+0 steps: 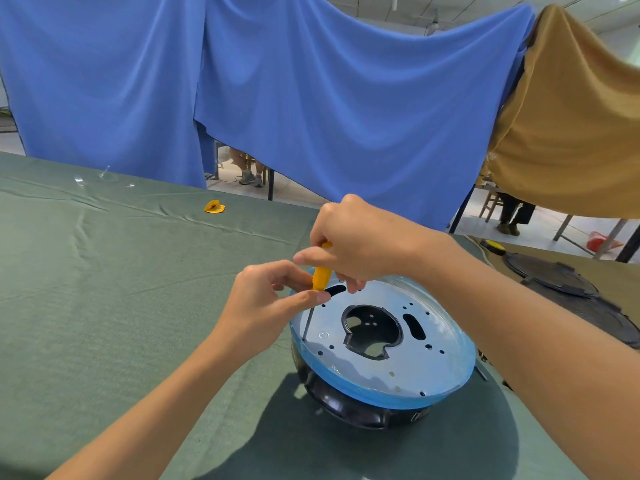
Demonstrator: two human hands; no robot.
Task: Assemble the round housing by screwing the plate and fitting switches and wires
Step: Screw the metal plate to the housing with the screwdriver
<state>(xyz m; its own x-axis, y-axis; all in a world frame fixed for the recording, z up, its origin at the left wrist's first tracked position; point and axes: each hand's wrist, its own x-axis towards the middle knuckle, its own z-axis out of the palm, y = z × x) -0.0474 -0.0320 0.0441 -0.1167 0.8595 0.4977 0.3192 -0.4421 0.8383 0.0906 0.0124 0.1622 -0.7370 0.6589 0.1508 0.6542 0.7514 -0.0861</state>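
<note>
Backdrop: blue drape (311,81) and tan drape (571,133) hung behind a green-clothed table (104,289).
Housing: round black housing (346,407) near the table's front edge, its metal plate (398,362) on top.
Right hand (360,240): wrapped round a yellow-handled screwdriver (321,277) — tip at the plate's left rim.
Left hand (266,299): pinching the handle's lower end.

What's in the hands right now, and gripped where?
One screwdriver: right hand wraps the top of its yellow handle, left hand pinches the handle's lower end.
</note>
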